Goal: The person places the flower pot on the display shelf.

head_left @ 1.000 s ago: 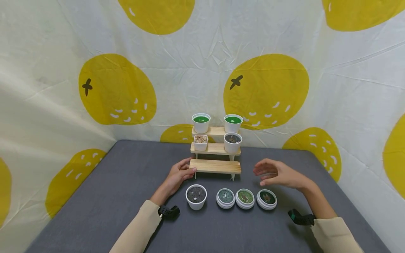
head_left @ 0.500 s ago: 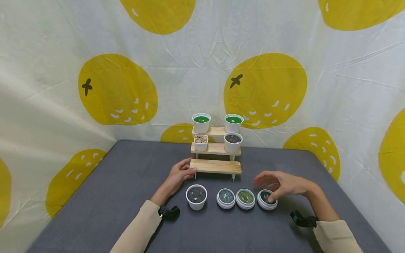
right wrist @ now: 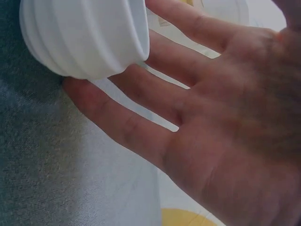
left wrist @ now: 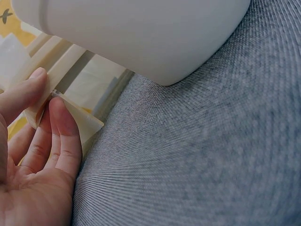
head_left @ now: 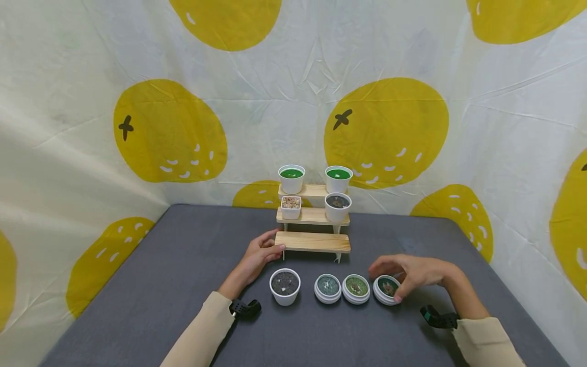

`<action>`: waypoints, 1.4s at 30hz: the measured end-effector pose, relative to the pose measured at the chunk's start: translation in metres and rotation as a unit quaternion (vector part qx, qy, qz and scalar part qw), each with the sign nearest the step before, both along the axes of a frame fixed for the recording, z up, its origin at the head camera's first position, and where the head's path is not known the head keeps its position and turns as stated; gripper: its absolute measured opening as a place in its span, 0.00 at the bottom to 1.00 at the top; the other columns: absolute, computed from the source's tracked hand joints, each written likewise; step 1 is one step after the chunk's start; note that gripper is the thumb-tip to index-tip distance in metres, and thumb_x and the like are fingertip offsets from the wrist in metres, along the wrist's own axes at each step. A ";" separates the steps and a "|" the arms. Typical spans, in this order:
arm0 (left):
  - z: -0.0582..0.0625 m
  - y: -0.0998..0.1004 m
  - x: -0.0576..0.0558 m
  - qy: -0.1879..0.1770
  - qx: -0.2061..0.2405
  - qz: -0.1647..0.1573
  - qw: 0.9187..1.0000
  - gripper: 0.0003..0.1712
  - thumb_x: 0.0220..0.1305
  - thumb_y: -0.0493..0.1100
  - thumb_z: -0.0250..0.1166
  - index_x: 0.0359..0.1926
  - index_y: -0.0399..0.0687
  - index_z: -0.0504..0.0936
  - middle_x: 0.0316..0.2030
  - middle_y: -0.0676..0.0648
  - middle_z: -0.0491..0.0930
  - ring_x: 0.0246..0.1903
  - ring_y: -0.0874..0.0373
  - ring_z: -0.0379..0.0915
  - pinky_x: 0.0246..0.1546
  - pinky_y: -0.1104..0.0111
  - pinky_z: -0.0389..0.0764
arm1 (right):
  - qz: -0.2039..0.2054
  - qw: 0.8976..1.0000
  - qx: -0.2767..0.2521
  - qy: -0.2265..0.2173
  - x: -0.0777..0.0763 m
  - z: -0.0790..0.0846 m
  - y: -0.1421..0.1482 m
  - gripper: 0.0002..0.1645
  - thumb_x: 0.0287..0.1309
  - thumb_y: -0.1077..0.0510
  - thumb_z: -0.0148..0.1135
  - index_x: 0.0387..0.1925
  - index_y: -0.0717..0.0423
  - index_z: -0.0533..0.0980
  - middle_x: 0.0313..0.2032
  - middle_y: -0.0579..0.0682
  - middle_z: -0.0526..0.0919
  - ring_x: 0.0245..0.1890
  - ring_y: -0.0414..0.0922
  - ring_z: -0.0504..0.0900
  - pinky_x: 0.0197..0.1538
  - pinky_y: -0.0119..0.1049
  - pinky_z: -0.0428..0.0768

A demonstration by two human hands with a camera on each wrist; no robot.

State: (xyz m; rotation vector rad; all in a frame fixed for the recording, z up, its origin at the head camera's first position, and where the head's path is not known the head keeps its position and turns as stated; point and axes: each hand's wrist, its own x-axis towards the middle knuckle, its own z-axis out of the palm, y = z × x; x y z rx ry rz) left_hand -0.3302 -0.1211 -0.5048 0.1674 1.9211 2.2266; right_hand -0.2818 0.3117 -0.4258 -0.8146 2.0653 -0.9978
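Note:
My left hand (head_left: 260,256) pinches the left end of the lowest board of a three-step wooden shelf (head_left: 312,241); in the left wrist view thumb and fingers grip the board's end and leg (left wrist: 84,125). At the front right, my right hand (head_left: 412,272) holds a low white ribbed pot (head_left: 387,288) with a dark green and brown top. Its thumb lies at the pot's near right rim, its fingers behind. In the right wrist view, the fingers curve along the side of this pot (right wrist: 89,37), low by the cloth.
Left of that pot stand a green-topped pot (head_left: 355,289) and a blue-green-topped pot (head_left: 327,289). A white cup of dark grit (head_left: 285,286) stands before the shelf. Two green-filled cups (head_left: 291,179) occupy the top board; a square pebble cup (head_left: 291,207) and a dark-filled cup (head_left: 337,207) the middle one.
My right hand has come down from above the table onto the rightmost low pot, its thumb now at the near rim. My left hand has kept its hold on the shelf.

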 end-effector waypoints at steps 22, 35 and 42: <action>-0.005 -0.002 0.000 0.006 -0.003 -0.005 1.000 0.38 0.66 0.37 0.71 0.75 0.48 0.68 0.40 0.49 0.81 0.37 0.61 0.80 0.40 0.72 0.84 | 0.021 0.998 -0.019 -0.048 -0.001 -0.010 0.003 0.44 0.50 0.64 0.76 0.69 0.62 0.69 0.67 0.63 0.74 0.64 0.52 0.72 0.58 0.46 0.76; -0.003 -0.001 -0.003 0.000 -0.003 0.000 1.000 0.39 0.65 0.37 0.72 0.75 0.50 0.68 0.39 0.48 0.81 0.37 0.60 0.81 0.40 0.71 0.84 | 0.023 0.999 -0.017 -0.030 -0.005 -0.014 0.005 0.38 0.51 0.62 0.75 0.65 0.58 0.74 0.65 0.63 0.74 0.60 0.49 0.73 0.54 0.44 0.78; -0.001 0.000 -0.001 0.003 -0.003 -0.004 1.000 0.39 0.65 0.37 0.71 0.75 0.49 0.68 0.39 0.49 0.82 0.38 0.61 0.81 0.41 0.71 0.85 | 0.021 1.000 -0.017 -0.010 -0.005 -0.013 0.005 0.36 0.52 0.62 0.75 0.64 0.57 0.74 0.64 0.62 0.75 0.60 0.47 0.74 0.53 0.43 0.78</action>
